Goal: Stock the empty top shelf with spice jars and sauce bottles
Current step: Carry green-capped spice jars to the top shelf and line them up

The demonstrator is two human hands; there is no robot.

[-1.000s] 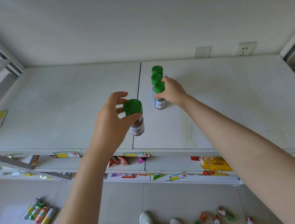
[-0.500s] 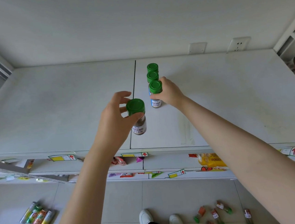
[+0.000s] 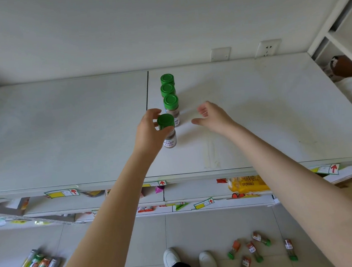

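Note:
Three green-capped spice jars stand in a row running front to back on the white top shelf (image 3: pixel 64 130): the back jar (image 3: pixel 167 79), the middle jar (image 3: pixel 167 89) and the front jar (image 3: pixel 171 106). My left hand (image 3: pixel 149 133) grips a fourth green-capped spice jar (image 3: pixel 168 132) by its cap, right in front of the row, its base at or just above the shelf. My right hand (image 3: pixel 212 117) hovers open to the right of the row, fingers spread, touching nothing.
Several more spice jars (image 3: pixel 253 249) lie on the floor at the lower right, and several long packets (image 3: pixel 39 266) at the lower left. Lower shelves with price tags and a yellow bag (image 3: pixel 246 184) lie below. A wall socket (image 3: pixel 267 48) sits behind the shelf.
My right hand let go of the front jar in the row and drew back to the right, opening. My left hand carried its jar forward and right, up to the row.

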